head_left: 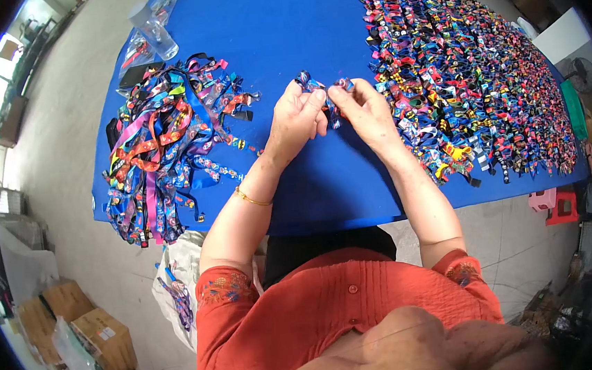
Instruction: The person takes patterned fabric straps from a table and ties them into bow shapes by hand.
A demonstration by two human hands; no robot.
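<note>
Over the middle of the blue table (255, 21), both hands hold a small patterned ribbon strap (334, 117) between them. My left hand (297, 119) pinches its left part between thumb and fingers. On the other side, my right hand (365, 113) pinches the strap's right part close to the left fingertips. A loose heap of colourful printed straps (150, 144) lies to the left of my hands. To the right, many small looped straps (460, 68) are laid out in dense rows.
A clear plastic cup (159, 39) and clear bags stand at the table's back left. Below the left edge hangs a white bag (172, 292) with straps. Cardboard boxes (103, 339) sit on the floor at left, a red stool (563, 207) at right.
</note>
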